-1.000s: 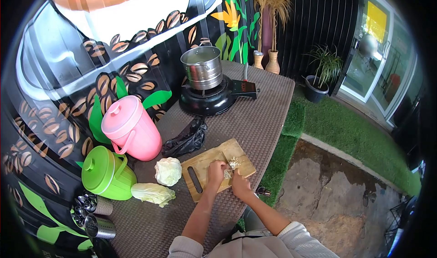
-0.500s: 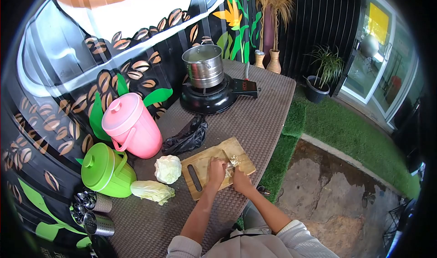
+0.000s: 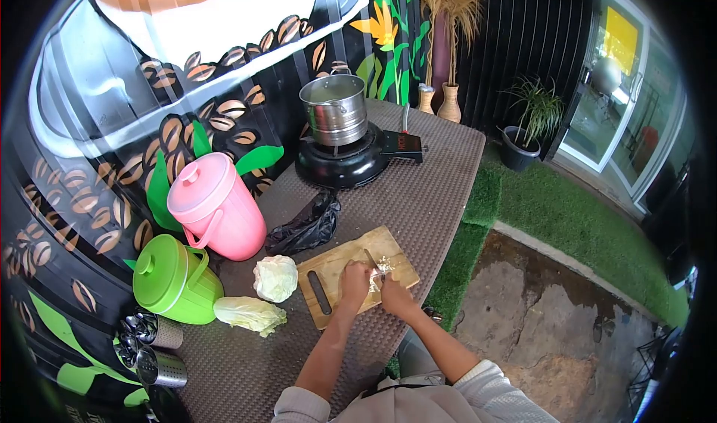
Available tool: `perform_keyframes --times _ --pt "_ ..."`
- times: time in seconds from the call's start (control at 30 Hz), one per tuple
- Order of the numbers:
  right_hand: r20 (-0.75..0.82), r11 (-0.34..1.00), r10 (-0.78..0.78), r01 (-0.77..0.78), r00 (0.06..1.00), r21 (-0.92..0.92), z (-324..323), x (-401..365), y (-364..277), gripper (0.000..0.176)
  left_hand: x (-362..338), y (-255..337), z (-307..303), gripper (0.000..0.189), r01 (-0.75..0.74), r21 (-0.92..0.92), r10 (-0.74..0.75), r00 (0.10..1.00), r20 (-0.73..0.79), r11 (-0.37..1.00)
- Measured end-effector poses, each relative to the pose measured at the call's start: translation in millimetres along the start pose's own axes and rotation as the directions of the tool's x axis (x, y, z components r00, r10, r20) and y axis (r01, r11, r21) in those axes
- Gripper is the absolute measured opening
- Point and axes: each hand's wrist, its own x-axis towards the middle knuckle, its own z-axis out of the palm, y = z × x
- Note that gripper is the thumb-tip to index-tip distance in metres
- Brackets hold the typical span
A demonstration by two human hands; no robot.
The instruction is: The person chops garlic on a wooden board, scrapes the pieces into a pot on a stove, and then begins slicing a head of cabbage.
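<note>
My right hand (image 3: 396, 296) grips a knife (image 3: 370, 258), its blade pointing away from me over the wooden cutting board (image 3: 328, 264). Beside it, my left hand (image 3: 355, 282) has its fingers closed at the blade; whatever they pinch is too small to make out. Small, pale chopped bits (image 3: 385, 263) lie on the board right of the blade, and more are scattered between my hands. Left of the board sit a round pale cabbage (image 3: 275, 278) and a longer napa cabbage (image 3: 250, 314). A crumpled black plastic bag (image 3: 306, 225) lies just behind the board.
A steel pot (image 3: 334, 113) stands on a black portable stove (image 3: 343, 165) at the back. Pink (image 3: 224, 210) and green (image 3: 179, 281) lidded buckets line the wall side. Metal cutlery holders (image 3: 162, 367) are at lower left. The table's right edge (image 3: 452, 236) runs close to the board.
My hands have shifted only very slightly at the board, and the knife blade has tilted a little. Everything else stays where it was.
</note>
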Motion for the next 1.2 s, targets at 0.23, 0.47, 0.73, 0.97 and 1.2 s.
perform_keyframes --times 0.23,0.47,0.73,0.97,1.2 --pt "0.042 0.972 0.187 -0.191 0.981 0.136 -22 -6 -14 0.03 -1 2 -3 0.01 0.032 0.022 -0.034 0.997 0.066 0.999" --pt "0.053 0.968 0.204 -0.209 0.978 0.137 -18 -17 -24 0.043 1 2 -3 0.01 0.052 0.01 -0.052 0.998 0.031 0.999" --pt "0.008 0.972 0.18 -0.179 0.984 0.149 -19 -10 -16 0.033 -1 -7 3 0.01 0.066 -0.018 -0.066 0.998 -0.005 0.998" --pt "-0.013 0.954 0.243 -0.236 0.97 0.184 -13 -17 -23 0.035 0 -9 5 0.01 0.11 -0.047 -0.109 0.994 0.021 0.993" --pt "0.006 0.946 0.279 -0.276 0.96 0.171 -21 -29 -35 0.034 -3 5 -3 0.01 0.109 -0.035 -0.109 0.994 -0.016 0.993"
